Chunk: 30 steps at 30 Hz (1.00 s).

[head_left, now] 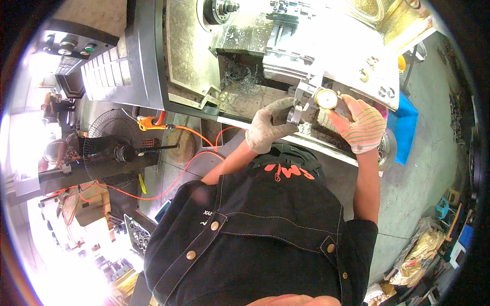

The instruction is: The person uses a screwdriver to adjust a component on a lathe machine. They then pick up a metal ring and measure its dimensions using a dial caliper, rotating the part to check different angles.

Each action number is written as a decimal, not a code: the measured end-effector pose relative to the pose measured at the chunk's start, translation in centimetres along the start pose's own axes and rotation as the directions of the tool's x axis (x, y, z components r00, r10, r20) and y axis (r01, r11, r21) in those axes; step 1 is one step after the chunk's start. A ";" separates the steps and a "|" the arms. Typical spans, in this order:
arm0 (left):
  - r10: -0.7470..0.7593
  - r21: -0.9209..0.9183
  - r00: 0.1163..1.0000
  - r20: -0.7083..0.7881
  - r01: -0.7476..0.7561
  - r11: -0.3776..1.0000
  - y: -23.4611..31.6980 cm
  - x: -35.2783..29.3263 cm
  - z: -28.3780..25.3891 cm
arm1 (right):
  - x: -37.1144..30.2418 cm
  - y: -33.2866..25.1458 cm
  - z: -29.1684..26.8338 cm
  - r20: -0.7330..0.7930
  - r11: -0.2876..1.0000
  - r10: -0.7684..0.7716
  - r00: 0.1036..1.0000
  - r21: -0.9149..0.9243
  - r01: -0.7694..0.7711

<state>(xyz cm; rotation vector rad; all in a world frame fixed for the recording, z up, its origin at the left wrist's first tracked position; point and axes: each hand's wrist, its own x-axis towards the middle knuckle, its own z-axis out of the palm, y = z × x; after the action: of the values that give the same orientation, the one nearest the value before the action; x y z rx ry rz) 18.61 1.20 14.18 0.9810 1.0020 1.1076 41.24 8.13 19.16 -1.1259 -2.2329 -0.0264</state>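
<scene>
A white tabletop [352, 53] carries small metal rings [382, 92] near its right edge. Tangled metal shavings [241, 79] lie in the machine bed [250, 99]. Across the grey floor [403, 196] curves an orange hose [179, 178]; a crumpled plastic bag [416, 255] rests lower right.

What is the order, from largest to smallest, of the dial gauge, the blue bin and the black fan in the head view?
1. Black fan
2. Blue bin
3. Dial gauge, clearly smallest

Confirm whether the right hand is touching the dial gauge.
Touching. The head view shows the right hand, in a striped glove, with its thumb and finger set against the edge of the dial gauge, no gap between.
</scene>
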 end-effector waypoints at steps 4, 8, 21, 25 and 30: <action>-0.010 -0.030 1.000 0.014 0.010 0.999 0.2 0.1 0.0 | 0.0 -0.1 0.3 -0.025 1.000 0.014 1.000 0.025 -0.014; -0.019 -0.108 1.000 -0.016 0.017 0.994 0.2 0.2 0.4 | -0.1 -0.3 0.4 0.031 0.998 0.066 0.997 0.021 -0.067; -0.058 -0.123 0.998 -0.038 0.053 0.991 0.6 0.5 0.2 | -0.2 0.1 0.8 0.002 0.997 -0.061 0.998 -0.057 0.061; -0.047 -0.117 0.998 -0.031 0.043 0.992 0.9 0.3 0.4 | -0.3 0.5 1.1 -0.024 0.995 -0.080 0.997 -0.058 0.079; -0.024 -0.120 1.000 -0.012 0.022 0.993 0.7 0.3 0.1 | -0.3 0.5 1.2 -0.079 0.997 -0.076 0.994 -0.017 0.075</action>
<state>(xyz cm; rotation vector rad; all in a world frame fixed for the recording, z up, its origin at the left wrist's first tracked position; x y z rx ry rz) 18.58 1.58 14.80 0.8650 0.9441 1.1429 41.06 8.61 17.90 -1.0288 -2.2061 -0.1165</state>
